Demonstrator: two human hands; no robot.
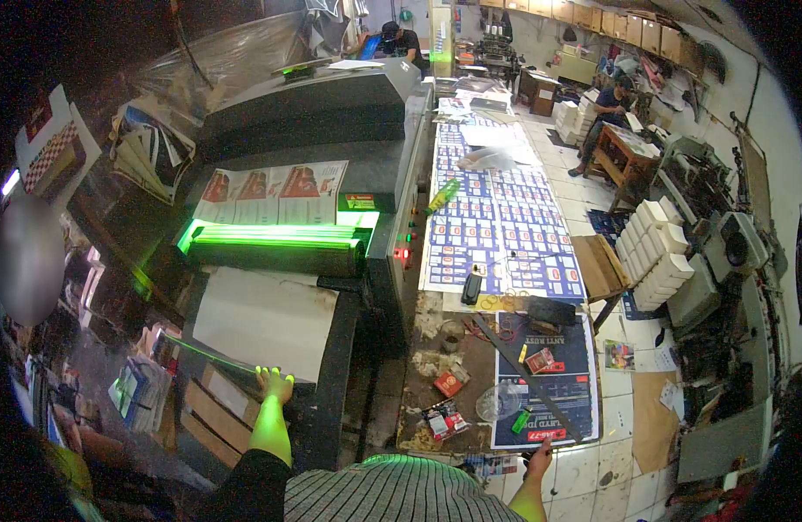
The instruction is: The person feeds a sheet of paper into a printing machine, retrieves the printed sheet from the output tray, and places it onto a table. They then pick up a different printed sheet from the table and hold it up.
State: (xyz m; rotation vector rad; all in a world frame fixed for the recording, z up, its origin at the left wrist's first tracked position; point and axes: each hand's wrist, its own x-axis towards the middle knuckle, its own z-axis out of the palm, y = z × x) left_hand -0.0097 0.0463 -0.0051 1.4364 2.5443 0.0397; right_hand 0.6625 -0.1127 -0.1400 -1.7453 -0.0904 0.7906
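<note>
My left hand [275,384] rests with its fingers apart at the near edge of a blank pale sheet [263,315]. The sheet lies on the sloping feed tray of a large dark machine [318,122], below a roller [275,258] lit bright green. Beside the near edge of the long table, my right hand [538,458] is by the corner of a dark blue printed poster [557,348]. Its fingers are small and partly hidden, so I cannot make out whether they grip anything. A long dark flat strip [530,376] lies diagonally across the poster.
Printed blue-and-white sheets [505,222] cover much of the table. A green bottle [442,197], a red pack [451,380] and a clear dish [498,401] lie there. White stacks [653,252] stand at right. One person [611,109] sits beyond; another [402,43] is behind the machine.
</note>
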